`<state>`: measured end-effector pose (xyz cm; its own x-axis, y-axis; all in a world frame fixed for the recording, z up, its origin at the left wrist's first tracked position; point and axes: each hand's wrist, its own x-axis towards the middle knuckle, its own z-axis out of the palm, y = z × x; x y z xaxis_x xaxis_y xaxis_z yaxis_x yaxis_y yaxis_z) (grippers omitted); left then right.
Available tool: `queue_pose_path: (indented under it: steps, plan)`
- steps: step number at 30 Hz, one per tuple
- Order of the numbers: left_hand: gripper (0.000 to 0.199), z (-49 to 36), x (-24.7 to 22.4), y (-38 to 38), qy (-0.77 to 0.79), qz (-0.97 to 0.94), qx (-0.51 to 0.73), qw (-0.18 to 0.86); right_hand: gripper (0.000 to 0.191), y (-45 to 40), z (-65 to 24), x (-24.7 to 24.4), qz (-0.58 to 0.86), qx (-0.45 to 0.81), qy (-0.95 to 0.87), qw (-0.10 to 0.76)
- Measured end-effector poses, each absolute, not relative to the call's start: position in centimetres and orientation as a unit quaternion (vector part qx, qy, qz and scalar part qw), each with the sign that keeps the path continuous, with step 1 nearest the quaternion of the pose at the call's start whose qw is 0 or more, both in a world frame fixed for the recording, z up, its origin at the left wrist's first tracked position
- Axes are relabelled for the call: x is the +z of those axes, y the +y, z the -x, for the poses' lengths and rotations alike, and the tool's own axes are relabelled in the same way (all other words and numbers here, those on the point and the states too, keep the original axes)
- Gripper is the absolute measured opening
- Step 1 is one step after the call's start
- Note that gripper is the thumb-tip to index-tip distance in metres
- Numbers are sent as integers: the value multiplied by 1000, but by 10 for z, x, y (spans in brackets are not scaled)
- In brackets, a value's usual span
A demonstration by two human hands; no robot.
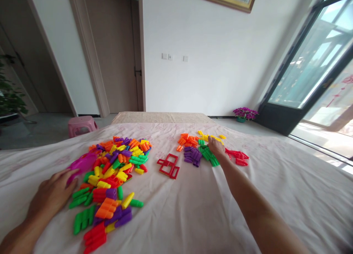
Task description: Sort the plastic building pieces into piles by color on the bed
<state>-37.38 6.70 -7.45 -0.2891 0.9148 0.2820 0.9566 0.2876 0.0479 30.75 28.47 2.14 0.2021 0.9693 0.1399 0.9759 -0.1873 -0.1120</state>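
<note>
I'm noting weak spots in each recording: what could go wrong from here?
The right hand is at the yellow pieces, right beside the green pieces, so a brush could mix the colors.

The left hand is at a magenta plastic item against the mixed pile; a tug might scatter loose pieces.

The cloth is wrinkled, so dragging it could shift the groups.

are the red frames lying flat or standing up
Flat, it seems: the red frames lie low on the cloth, which shows through their openings.
</note>
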Motion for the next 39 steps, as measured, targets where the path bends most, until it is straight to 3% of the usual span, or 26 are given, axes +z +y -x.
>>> queue_pose_path:
  steps: [8,17,23,31,33,36,39]
  plan:
    - [58,370,-73,66,-791,590,-123,104,51,286,-309,20,772,-42,-624,115]
    - [58,375,-77,67,-789,593,-119,112,46,294,-298,25,742,-49,-665,71]
    - [59,376,-78,68,-794,588,-108,108,34,290,-282,40,596,-57,-801,1]
    - [56,365,-68,64,-795,586,-120,106,36,279,-270,53,643,-53,-764,-24]
    - [57,360,-64,63,-797,584,-119,103,42,275,-263,57,666,-67,-743,4]
    - [58,355,-59,61,-799,582,-115,99,47,263,-239,59,660,-64,-740,117]
    - [57,351,-55,60,-801,580,-115,95,35,242,-200,52,568,19,-792,224]
